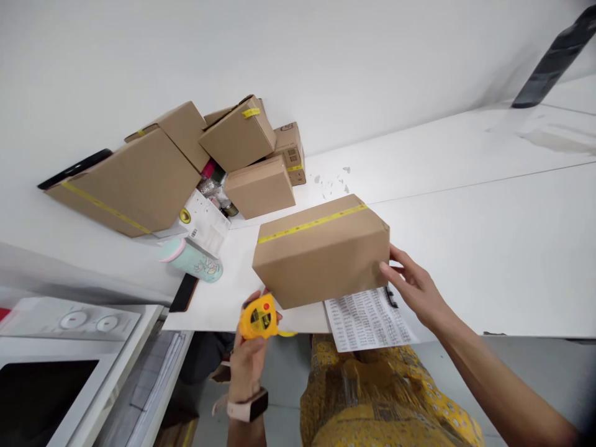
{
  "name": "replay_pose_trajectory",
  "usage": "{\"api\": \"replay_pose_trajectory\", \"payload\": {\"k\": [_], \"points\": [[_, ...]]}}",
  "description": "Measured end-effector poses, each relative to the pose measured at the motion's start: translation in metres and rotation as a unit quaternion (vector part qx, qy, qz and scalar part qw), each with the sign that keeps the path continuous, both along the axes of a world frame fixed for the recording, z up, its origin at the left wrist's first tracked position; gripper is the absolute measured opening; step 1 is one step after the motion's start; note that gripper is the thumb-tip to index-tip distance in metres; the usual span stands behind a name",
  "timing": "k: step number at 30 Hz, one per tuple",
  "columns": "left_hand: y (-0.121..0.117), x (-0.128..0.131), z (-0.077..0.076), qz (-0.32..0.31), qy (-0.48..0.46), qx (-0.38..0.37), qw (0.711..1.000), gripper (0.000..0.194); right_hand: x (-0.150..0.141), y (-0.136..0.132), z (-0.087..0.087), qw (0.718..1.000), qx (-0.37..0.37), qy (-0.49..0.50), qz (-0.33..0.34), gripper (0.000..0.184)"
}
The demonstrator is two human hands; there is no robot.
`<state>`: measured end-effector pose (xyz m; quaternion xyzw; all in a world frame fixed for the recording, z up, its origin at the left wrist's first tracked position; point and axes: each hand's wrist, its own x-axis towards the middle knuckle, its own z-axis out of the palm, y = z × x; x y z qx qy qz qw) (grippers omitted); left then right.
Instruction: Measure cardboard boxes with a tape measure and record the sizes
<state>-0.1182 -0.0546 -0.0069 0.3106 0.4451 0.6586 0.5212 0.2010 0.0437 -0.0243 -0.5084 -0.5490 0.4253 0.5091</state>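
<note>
A closed brown cardboard box (321, 257), with a strip of yellow tape across its top, is in front of me over the white table. My right hand (414, 285) grips its right end, thumb on the front face and fingers around the side. In my left hand (251, 347) is a yellow tape measure (259, 316) with a red button, held just off the box's lower left corner. A short bit of yellow blade shows at its right side. Partly under the box lies a printed sheet (367, 320) on a clipboard, overhanging the table's front edge.
Several cardboard boxes (237, 136) are stacked against the wall at the back left. Near them stand a mint-green tumbler (193, 259) and a white printed card (205, 220). A white microwave (69, 329) is at the lower left. A dark bottle (554, 59) stands at the far right.
</note>
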Motion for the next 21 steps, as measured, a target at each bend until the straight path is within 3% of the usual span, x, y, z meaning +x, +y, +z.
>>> {"api": "replay_pose_trajectory", "payload": {"k": [4, 8, 13, 15, 18, 21], "points": [[0.037, -0.019, 0.027, -0.006, 0.022, 0.055, 0.998, 0.066, -0.012, 0.036, 0.024, 0.997, 0.039, -0.065, -0.005, 0.06], [0.075, -0.028, 0.044, -0.027, 0.049, 0.046, 0.997, 0.059, -0.028, 0.081, 0.035, 0.996, 0.022, -0.082, -0.016, 0.055], [0.11, -0.019, 0.058, 0.006, 0.157, 0.078, 0.985, 0.058, -0.026, 0.113, 0.025, 0.999, -0.017, -0.021, 0.034, 0.05], [0.124, -0.011, 0.064, 0.021, 0.215, 0.098, 0.972, 0.065, -0.017, 0.113, 0.015, 0.996, -0.035, -0.076, 0.005, 0.046], [0.145, 0.002, 0.07, 0.03, 0.333, 0.108, 0.936, 0.074, -0.002, 0.102, -0.004, 0.954, -0.08, -0.279, -0.069, 0.033], [0.165, 0.018, 0.073, 0.067, 0.506, 0.108, 0.853, 0.076, 0.006, 0.083, -0.021, 0.875, -0.125, -0.465, -0.056, 0.032]]}}
